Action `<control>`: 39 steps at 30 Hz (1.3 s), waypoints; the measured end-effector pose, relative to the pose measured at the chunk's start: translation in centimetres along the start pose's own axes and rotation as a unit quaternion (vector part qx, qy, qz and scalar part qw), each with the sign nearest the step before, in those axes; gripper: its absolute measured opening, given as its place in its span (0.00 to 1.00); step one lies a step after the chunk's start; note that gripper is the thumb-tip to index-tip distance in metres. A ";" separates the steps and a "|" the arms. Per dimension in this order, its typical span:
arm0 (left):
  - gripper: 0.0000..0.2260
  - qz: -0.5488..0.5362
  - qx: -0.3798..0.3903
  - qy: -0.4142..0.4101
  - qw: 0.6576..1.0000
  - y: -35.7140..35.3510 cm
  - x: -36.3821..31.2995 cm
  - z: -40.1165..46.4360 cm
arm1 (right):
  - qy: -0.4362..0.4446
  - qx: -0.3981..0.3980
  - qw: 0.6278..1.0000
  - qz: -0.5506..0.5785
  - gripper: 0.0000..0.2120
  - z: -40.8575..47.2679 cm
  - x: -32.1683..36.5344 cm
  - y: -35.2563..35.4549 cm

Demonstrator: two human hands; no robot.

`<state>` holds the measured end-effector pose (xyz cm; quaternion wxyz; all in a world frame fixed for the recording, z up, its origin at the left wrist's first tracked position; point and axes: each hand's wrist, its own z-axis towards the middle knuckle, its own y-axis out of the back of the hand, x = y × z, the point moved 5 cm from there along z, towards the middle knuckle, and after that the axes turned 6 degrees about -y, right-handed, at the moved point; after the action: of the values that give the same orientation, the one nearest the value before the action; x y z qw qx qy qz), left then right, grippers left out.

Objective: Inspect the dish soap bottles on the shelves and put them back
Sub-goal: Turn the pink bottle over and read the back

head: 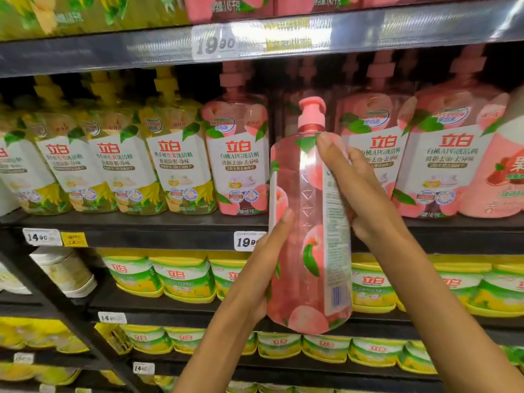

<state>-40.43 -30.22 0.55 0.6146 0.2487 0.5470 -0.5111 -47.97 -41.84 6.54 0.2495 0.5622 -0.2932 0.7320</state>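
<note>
A pink peach dish soap bottle (309,222) with a pink pump top is held upright in front of the middle shelf, its side and back label turned towards me. My left hand (266,268) grips its lower left side from below. My right hand (357,188) holds the upper right side, thumb across the front near the shoulder. Behind it there is a gap in the row of pink peach bottles (241,154).
Yellow ginger soap bottles (175,160) fill the left of the middle shelf (141,222). More pink bottles (448,154) stand to the right. Lower shelves hold yellow-green refill packs (181,276). A shelf edge with a price tag (215,43) runs overhead.
</note>
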 end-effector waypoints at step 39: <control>0.14 -0.184 -0.016 0.109 0.977 -1.8 -2.4 -0.6 | -0.140 0.050 0.986 0.078 0.21 -2.4 -0.3 0.4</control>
<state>-41.97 -29.52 3.03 0.4504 0.1878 0.6555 -0.5763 -49.85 -40.42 5.68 0.1200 0.6463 -0.3313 0.6769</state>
